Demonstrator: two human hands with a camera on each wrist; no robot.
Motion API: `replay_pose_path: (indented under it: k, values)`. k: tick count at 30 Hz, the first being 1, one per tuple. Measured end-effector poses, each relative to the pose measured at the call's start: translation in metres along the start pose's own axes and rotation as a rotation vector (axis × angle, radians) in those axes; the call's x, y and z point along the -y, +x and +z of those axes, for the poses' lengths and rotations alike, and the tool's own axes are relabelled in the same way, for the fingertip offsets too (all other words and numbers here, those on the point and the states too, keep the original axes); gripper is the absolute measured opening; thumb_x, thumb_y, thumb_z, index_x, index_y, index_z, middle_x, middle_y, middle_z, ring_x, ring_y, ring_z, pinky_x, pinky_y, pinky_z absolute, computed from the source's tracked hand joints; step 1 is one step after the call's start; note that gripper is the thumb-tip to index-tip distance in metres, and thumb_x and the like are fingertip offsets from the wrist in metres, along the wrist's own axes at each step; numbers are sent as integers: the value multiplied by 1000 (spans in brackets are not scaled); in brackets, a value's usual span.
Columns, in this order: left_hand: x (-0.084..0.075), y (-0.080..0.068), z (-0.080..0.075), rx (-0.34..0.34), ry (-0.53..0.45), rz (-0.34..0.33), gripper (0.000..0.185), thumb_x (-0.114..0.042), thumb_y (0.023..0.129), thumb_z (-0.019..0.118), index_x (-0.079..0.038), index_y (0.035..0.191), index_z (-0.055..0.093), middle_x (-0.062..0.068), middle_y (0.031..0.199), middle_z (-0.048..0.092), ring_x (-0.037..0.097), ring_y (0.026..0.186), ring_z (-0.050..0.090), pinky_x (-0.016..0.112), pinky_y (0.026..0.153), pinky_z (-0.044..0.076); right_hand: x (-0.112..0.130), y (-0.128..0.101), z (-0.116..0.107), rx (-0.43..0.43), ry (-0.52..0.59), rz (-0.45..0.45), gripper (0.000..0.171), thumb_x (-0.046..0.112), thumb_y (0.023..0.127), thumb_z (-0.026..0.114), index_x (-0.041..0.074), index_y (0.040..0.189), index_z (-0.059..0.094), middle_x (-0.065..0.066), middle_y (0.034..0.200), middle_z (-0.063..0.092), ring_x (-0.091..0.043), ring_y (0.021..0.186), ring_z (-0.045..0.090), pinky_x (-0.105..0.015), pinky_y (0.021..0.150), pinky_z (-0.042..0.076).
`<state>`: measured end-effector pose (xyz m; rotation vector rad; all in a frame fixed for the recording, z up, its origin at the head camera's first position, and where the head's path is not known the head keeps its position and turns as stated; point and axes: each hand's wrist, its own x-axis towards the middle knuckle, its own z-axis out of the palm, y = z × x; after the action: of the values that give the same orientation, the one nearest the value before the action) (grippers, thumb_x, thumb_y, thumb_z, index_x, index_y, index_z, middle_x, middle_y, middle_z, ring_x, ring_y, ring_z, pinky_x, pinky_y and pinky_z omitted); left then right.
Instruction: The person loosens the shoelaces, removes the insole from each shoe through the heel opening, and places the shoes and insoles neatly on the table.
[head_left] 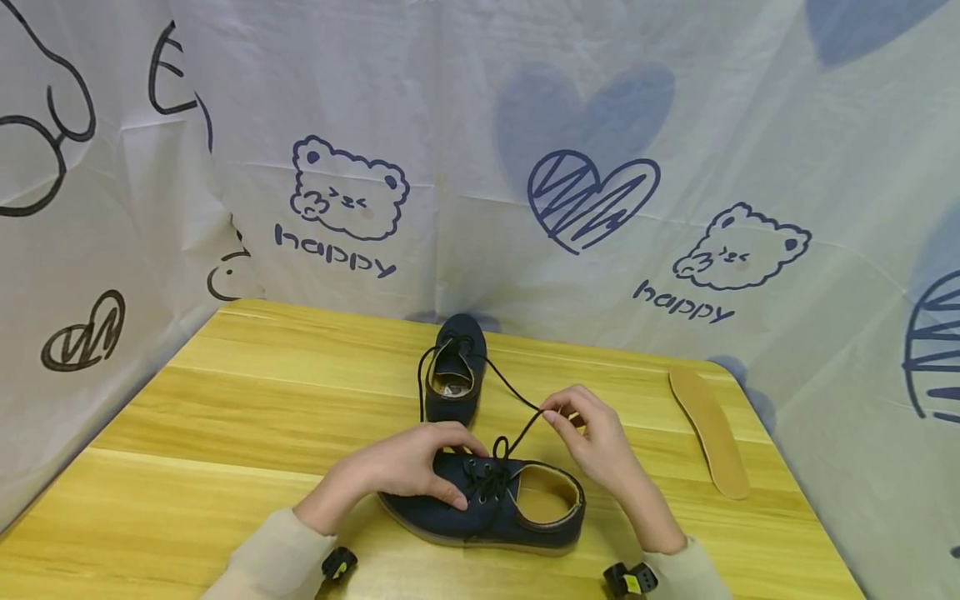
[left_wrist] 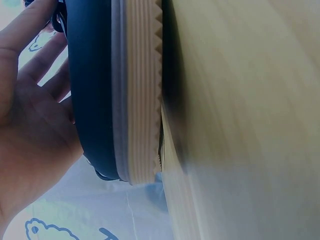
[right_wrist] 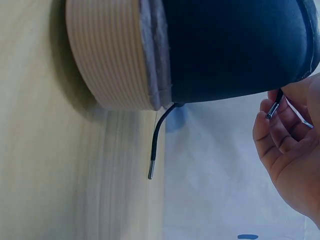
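A dark navy lace-up shoe [head_left: 517, 527] lies on the table with its toe to the left and its tan lining showing. Across its front part my left hand [head_left: 405, 460] grips it, thumb on the near side and fingers over the far side. Beyond the shoe's opening, my right hand [head_left: 597, 437] pinches a black shoelace [head_left: 522, 433] drawn up taut from the knotted lacing, where a small loop stands. A metal-tipped lace end [right_wrist: 273, 107] pokes out between those fingers in the right wrist view. The left wrist view shows the shoe's ribbed sole [left_wrist: 142, 95] edge-on.
Behind stands a second navy shoe [head_left: 452, 408], toe pointing away, its laces loose and one running toward my right hand. A tan insole [head_left: 708, 433] lies at the right of the wooden table [head_left: 247, 400]. A printed white cloth [head_left: 465, 167] hangs behind the table.
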<state>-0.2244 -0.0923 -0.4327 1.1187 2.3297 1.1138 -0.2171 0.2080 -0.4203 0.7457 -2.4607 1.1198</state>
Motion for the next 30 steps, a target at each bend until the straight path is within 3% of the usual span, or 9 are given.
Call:
replay_pose_path:
  k: [11,30]
  values:
    - [-1,0,-1,0,10,0,56,-26,82,91,-24,133,68,-10,131,64,18,127,57,43,111,45,-3,1,-4,-15,7,1,6,11,103,66,14,105,72,-3,100,68,-10,85,60,-32,70,57]
    - [0,0,0,-1,30,-17,56,-28,82,91,-26,133,68,-11,132,63,14,129,55,40,112,44,-8,0,-8,-35,-2,4,6,10,103,67,12,106,71,-4,99,67,-10,83,60,-35,70,57]
